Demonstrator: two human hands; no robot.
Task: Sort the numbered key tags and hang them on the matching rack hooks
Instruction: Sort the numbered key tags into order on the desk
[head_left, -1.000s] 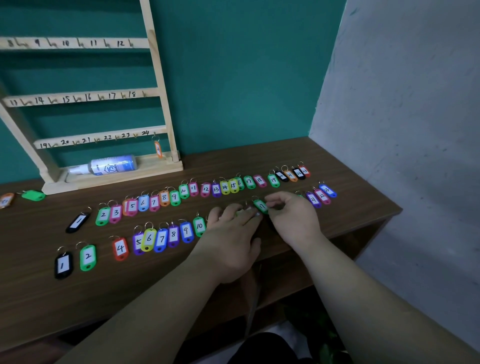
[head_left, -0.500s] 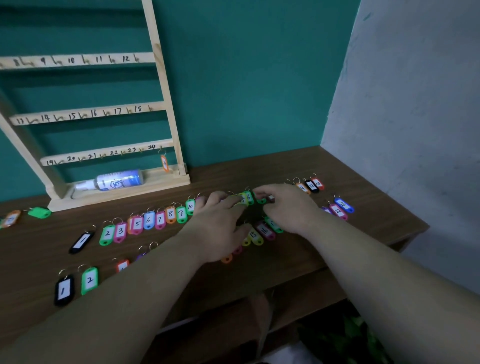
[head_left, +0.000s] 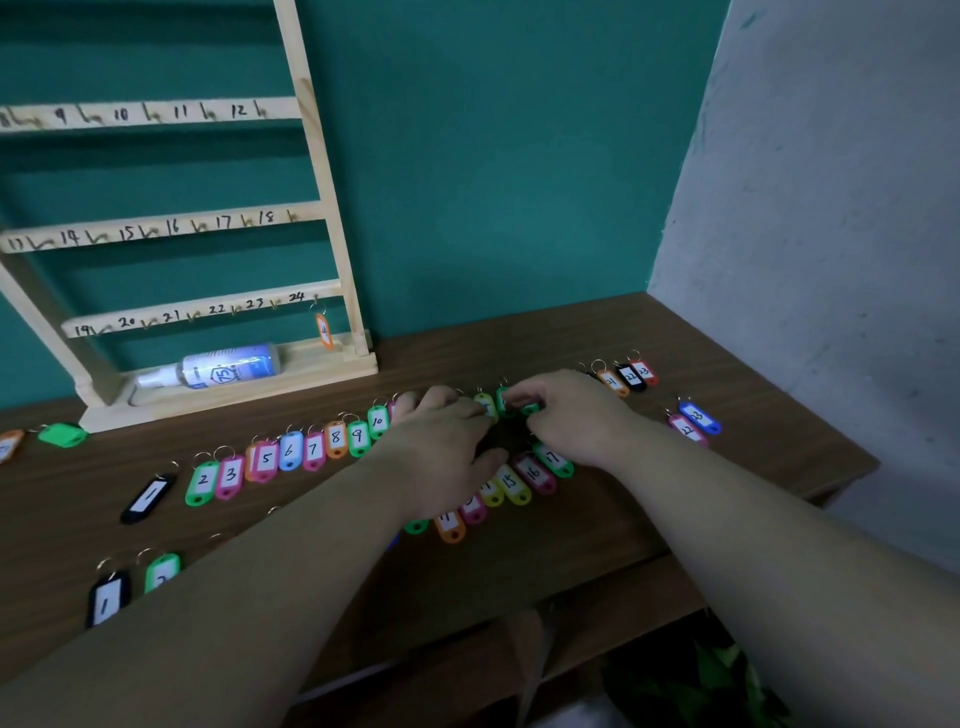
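Two rows of coloured numbered key tags lie on the brown table (head_left: 597, 540). The back row runs from black 1 (head_left: 148, 496) to green 10 (head_left: 378, 422). The front row shows yellow 15 (head_left: 511, 483), pink 16 (head_left: 534, 473) and green 17 (head_left: 553, 460). My right hand (head_left: 571, 415) pinches a green tag (head_left: 503, 401) in the back row. My left hand (head_left: 447, 447) lies flat over the tags, fingertips at a yellow-green tag (head_left: 485, 404). The wooden rack (head_left: 332, 249) stands at back left. An orange tag (head_left: 323, 331) hangs on hook 24.
A spray bottle (head_left: 223, 366) lies on the rack's base. More tags sit at the right: orange 21 (head_left: 612, 382), black 22 (head_left: 631, 376), blue 23 (head_left: 698, 415). A loose green tag (head_left: 62, 434) lies far left. A grey wall bounds the table's right side.
Both hands went from the front row up to the back row, the right hand carrying a green tag. The front row's 15, 16 and 17 tags are now uncovered.
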